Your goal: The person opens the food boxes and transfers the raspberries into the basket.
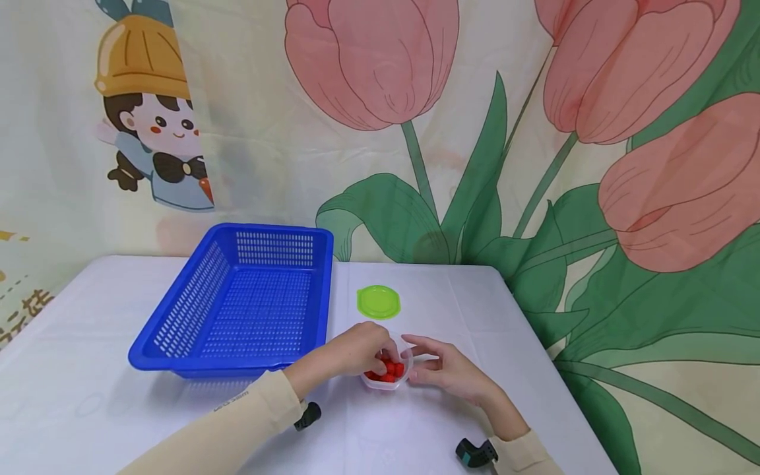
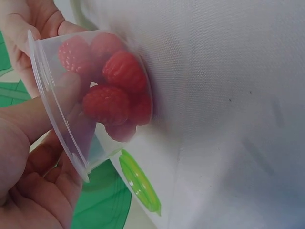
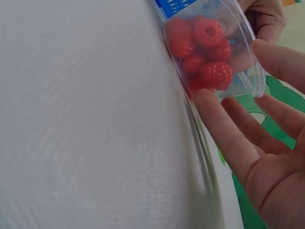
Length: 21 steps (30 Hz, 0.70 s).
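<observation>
A clear plastic cup [image 1: 386,386] stands on the table with several red raspberries [image 2: 107,102] in its lower part. My left hand [image 1: 363,348] reaches over its rim from the left, thumb and fingers down among the fruit. I cannot tell whether those fingertips pinch a raspberry. At the cup's other side is my right hand [image 1: 448,371], its fingers extended along the wall. In the right wrist view one fingertip [image 3: 206,98] is right at the base of the cup, with other fingertips by the rim.
A lime green lid [image 1: 379,302] lies on the white table [image 1: 427,422] just beyond the cup. To the left stands a big blue slatted basket [image 1: 328,290]. Behind the table hangs a cloth [image 1: 249,132] printed with tulips.
</observation>
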Each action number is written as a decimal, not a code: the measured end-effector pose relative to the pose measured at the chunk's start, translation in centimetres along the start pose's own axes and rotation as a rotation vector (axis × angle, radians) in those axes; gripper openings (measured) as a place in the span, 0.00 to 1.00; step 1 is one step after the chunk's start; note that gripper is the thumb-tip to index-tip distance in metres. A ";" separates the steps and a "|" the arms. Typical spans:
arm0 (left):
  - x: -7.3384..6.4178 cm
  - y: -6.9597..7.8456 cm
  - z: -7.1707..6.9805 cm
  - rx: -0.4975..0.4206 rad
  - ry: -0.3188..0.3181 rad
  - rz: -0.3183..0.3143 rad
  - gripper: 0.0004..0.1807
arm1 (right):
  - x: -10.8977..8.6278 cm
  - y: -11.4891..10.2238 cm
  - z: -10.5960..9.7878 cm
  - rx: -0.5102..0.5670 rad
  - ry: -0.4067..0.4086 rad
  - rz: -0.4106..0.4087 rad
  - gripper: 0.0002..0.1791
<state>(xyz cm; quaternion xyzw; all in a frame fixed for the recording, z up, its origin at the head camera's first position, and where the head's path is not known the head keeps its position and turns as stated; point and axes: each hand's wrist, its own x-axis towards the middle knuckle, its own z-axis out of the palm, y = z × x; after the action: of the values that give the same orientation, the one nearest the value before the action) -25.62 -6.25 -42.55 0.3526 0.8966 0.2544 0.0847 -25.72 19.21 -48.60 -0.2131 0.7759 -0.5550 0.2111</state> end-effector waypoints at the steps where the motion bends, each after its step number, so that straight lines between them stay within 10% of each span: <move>1: 0.0 0.0 0.0 0.002 0.000 -0.002 0.10 | 0.0 0.0 0.0 0.001 -0.001 -0.002 0.39; 21: -0.4 0.1 -1.3 -0.011 0.013 0.034 0.07 | 0.0 -0.1 0.1 -0.006 0.005 0.012 0.39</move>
<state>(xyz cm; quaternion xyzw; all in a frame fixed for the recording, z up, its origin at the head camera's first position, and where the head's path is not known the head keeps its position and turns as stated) -25.70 -7.01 -41.36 0.3654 0.8896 0.2632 0.0764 -25.67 19.11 -48.55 -0.2078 0.7794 -0.5517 0.2121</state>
